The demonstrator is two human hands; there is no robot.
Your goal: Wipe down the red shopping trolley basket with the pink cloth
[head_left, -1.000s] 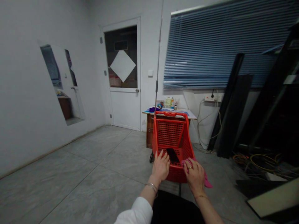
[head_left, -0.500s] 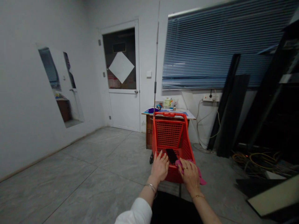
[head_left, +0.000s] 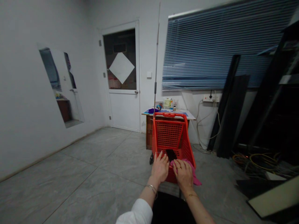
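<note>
A red plastic shopping cart [head_left: 170, 130] stands right in front of me. My left hand [head_left: 160, 167] rests on the near left end of its front rim, fingers stretched out and apart. In my right hand [head_left: 183, 174] is a pink cloth [head_left: 192, 169], pressed against the same rim farther right. The cloth's loose end hangs past the cart's right side, and the part beneath my fingers is hidden. Just beyond my hands a black phone-like slab [head_left: 171, 154] lies in the cart, its near end partly covered by my right hand.
Behind the cart stands a small desk [head_left: 191, 117] with bottles and a purple cloth [head_left: 153, 110]. A thin pole [head_left: 155, 68] rises beside it. To the right are dark panels [head_left: 232, 115] and coiled cables [head_left: 259, 160]. A white door [head_left: 125, 110] is at the back.
My right hand has slid left along the cart's rim with the pink cloth, closer to my left hand. It now covers more of the black slab. My left hand stays in place.
</note>
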